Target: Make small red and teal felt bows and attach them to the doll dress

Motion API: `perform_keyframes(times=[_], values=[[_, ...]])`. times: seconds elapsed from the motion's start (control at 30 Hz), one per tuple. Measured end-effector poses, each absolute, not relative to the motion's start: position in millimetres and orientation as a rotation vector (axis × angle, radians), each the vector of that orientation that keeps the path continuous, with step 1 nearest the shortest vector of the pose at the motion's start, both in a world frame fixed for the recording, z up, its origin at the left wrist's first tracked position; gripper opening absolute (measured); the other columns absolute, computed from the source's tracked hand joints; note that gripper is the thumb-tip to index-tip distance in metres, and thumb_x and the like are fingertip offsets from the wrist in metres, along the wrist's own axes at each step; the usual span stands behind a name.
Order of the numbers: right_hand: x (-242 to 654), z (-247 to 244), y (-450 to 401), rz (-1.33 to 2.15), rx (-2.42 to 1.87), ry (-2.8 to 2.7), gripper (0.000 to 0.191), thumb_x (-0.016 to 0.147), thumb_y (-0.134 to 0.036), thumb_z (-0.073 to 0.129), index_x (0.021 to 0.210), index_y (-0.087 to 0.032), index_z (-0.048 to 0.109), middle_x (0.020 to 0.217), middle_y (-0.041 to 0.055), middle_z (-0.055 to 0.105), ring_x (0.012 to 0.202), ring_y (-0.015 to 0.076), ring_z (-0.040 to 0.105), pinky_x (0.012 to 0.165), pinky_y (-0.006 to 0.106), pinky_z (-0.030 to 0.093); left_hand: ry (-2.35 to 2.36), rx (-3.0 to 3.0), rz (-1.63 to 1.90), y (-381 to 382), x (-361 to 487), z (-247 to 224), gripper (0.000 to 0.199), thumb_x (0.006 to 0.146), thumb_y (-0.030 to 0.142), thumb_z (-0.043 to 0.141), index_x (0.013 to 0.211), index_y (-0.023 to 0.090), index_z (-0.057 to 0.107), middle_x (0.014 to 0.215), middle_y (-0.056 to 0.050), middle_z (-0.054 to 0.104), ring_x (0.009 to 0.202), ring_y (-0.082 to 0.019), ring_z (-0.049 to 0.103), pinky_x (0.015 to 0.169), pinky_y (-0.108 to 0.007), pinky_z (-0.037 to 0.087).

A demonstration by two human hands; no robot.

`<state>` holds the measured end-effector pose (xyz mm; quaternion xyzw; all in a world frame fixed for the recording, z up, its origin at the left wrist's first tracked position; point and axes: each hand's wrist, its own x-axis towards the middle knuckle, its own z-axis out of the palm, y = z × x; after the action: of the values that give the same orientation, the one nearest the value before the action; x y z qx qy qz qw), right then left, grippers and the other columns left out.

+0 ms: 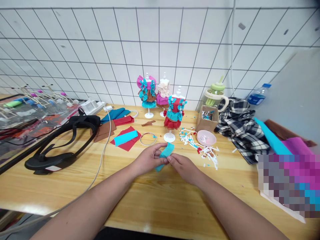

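Observation:
Between my two hands is a small strip of turquoise paper (pixel 170 149), held at a slant above the wooden table. My left hand (pixel 150 159) grips its left side between thumb and fingers. At its right edge my right hand (pixel 182 165) pinches it with thumb and forefinger. Just behind the hands stands a small mannequin in a red and turquoise dress (pixel 175 111) on a white round base. A metal ring (pixel 148 139) lies to the left of it, beside a turquoise strip (pixel 126 137) on red sheets (pixel 128 145).
Two more dressed mannequins (pixel 148 93) stand near the tiled wall. White sticks (pixel 210 156), a pink bowl (pixel 206 138), a cardboard box (pixel 207 120) and a lidded bottle (pixel 215 96) are to the right. A black headset (pixel 62 156) and a cable (pixel 101 160) lie left.

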<state>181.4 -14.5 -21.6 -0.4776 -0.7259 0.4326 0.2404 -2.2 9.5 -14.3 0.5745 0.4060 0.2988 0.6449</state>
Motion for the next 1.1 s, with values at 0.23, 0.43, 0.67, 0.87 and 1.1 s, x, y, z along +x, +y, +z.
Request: perform_keyframes(times=[0.23,0.43,0.67,0.87,1.1], values=[[183.7,-23.6,-11.7,1.128,-1.322,-1.958,0.042,0.094,-0.053,0.031,0.079,-0.021,0.054,0.08,0.0026,0.061,0.077,0.0178,0.054,0.069,0.028,0.038,0.977,1.539,0.8,9.6,-8.0,-6.3,0.053,0.07,0.027,0.072,0.121,0.018,0.06,0.107,-0.009,0.064,0.091,-0.019,0.058,0.08,-0.031,0.047],[181.8,-20.0,-14.9,1.217,-1.316,-1.934,0.043,0.093,-0.055,0.03,0.073,-0.021,0.047,0.069,-0.0002,0.053,0.067,0.0149,0.047,0.06,0.025,0.034,0.988,1.555,0.748,14.2,-8.7,-5.5,0.053,0.074,0.026,0.068,0.126,0.016,0.057,0.082,-0.002,0.059,0.074,-0.014,0.056,0.068,-0.027,0.045],[184.2,-22.3,-13.3,1.263,-1.283,-1.897,0.043,0.093,-0.055,0.032,0.071,-0.021,0.048,0.066,-0.0015,0.05,0.065,0.0147,0.047,0.061,0.026,0.035,1.0,1.51,0.779,11.8,-5.4,-0.4,0.065,0.072,0.024,0.069,0.134,0.018,0.049,0.075,0.001,0.056,0.068,-0.011,0.055,0.067,-0.024,0.044],[184.6,-20.9,-13.0,1.292,-1.291,-1.879,0.043,0.092,-0.055,0.032,0.07,-0.021,0.047,0.064,-0.002,0.046,0.063,0.0141,0.043,0.058,0.025,0.033,0.973,1.449,0.809,13.2,-6.5,-1.3,0.071,0.07,0.024,0.072,0.136,0.019,0.045,0.074,0.002,0.057,0.07,-0.011,0.056,0.069,-0.025,0.045],[185.5,-18.4,-13.2,1.341,-1.289,-1.861,0.042,0.092,-0.054,0.032,0.069,-0.021,0.044,0.061,-0.0031,0.039,0.058,0.013,0.037,0.055,0.025,0.03,0.964,1.447,0.763,10.5,-5.9,-1.6,0.069,0.072,0.02,0.069,0.136,0.015,0.043,0.079,0.0,0.06,0.074,-0.013,0.058,0.071,-0.026,0.045]])
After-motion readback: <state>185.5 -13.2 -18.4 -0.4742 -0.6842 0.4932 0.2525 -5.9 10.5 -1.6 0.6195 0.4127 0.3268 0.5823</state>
